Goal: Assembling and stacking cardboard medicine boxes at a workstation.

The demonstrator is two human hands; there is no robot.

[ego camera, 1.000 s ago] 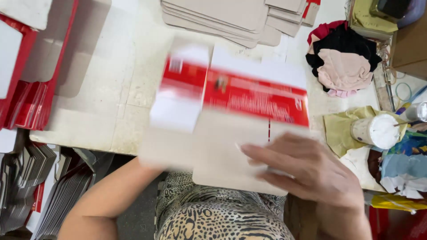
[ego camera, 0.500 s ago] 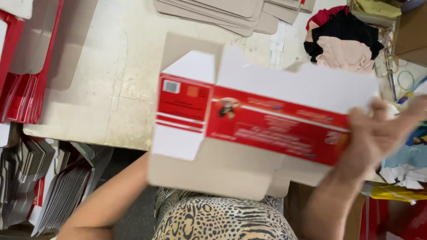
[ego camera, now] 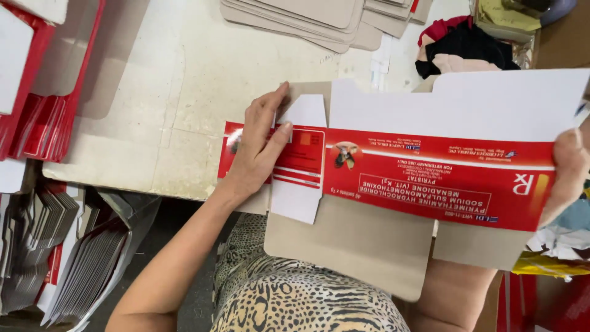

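Worn white tabletop point(ego camera: 184, 80), one flat red carton point(ego camera: 424, 178), left hand point(ego camera: 258, 147) pressing open-palmed, right hand point(ego camera: 568, 172) gripping its edge.

The flat box point(ego camera: 393, 178) was held over the near edge of the table point(ego camera: 203, 92). The left hand point(ego camera: 258, 144) lay on its left end, and the right hand point(ego camera: 568, 175) held its right end. Behind the box, at the far side of the table, lay a stack of cards point(ego camera: 319, 21). Clothes point(ego camera: 464, 49) sat to the right of that stack. More flat boxes point(ego camera: 37, 92) lay at the table's left edge.
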